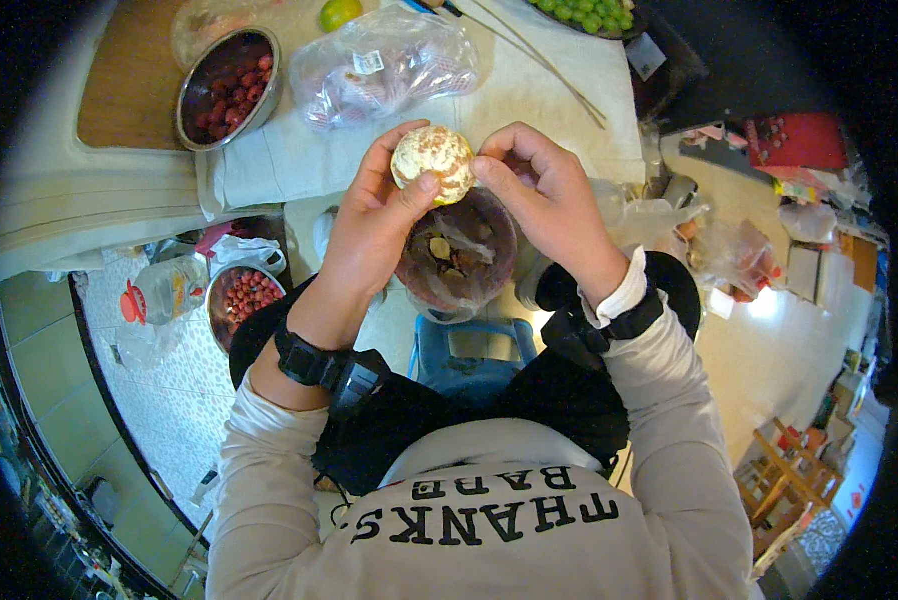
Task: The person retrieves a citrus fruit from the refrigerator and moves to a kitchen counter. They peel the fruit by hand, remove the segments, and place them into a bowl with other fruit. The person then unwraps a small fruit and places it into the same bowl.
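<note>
A mostly peeled citrus fruit [432,161], pale with white pith, rests in my left hand [378,206]. My left thumb presses on its lower front, and a little yellow-green peel shows at its bottom edge. On the fruit's right side, the thumb and bent index finger of my right hand [543,187] come together at its surface. Whether they pinch a bit of pith is too small to tell. Below both hands stands a round bin [460,262] lined with a clear plastic bag, with a pale scrap inside.
A clear bag of net-wrapped fruit [389,71] lies on the cloth-covered table [261,172]. Metal bowls of red fruit stand at upper left [231,90] and on the floor [250,296]. Beyond are a green citrus [340,13], sticks [546,64] and green grapes [588,11]. A blue stool [475,360] sits between my knees.
</note>
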`<state>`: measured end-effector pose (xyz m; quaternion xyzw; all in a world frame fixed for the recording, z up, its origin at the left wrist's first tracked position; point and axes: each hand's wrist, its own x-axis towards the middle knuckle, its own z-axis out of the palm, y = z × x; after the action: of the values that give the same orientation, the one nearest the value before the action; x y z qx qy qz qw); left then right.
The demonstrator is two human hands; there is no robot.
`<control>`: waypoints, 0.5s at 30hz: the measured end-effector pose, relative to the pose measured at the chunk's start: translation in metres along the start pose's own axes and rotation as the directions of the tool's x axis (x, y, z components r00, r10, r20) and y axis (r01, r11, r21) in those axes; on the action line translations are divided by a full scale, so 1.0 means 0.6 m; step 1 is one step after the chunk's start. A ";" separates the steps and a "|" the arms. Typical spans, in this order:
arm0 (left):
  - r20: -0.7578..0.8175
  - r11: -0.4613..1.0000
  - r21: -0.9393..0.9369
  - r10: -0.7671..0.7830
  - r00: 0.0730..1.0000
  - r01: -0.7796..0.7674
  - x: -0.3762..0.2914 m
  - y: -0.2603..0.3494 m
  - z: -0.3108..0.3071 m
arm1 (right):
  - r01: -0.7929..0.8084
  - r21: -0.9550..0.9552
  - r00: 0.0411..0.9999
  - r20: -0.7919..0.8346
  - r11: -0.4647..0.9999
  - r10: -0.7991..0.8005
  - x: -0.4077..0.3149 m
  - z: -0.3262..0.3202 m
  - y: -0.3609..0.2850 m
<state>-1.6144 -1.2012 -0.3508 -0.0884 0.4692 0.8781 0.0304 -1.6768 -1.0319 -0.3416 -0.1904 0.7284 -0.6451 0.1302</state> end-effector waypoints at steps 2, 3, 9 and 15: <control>-0.006 1.000 0.022 -0.009 1.000 0.009 -0.001 0.001 0.001 | 0.055 -0.158 0.998 0.030 0.986 -0.051 0.002 -0.004 -0.005; -0.011 0.999 0.030 -0.014 1.000 0.014 -0.001 0.002 0.001 | 0.091 -0.224 0.996 0.045 0.970 -0.083 0.003 -0.006 -0.007; 0.033 0.987 0.157 0.015 0.999 -0.020 0.003 0.008 -0.006 | 0.234 -0.566 0.963 0.027 0.791 -0.267 -0.009 0.005 -0.016; 0.077 0.999 -0.034 0.012 0.997 -0.010 0.005 0.003 -0.008 | 0.112 -0.369 0.984 -0.086 0.923 -0.154 -0.003 0.002 -0.009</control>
<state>-1.6171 -1.2064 -0.3525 -0.0524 0.4532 0.8889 0.0421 -1.6739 -1.0323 -0.3367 -0.2232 0.8264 -0.5168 0.0074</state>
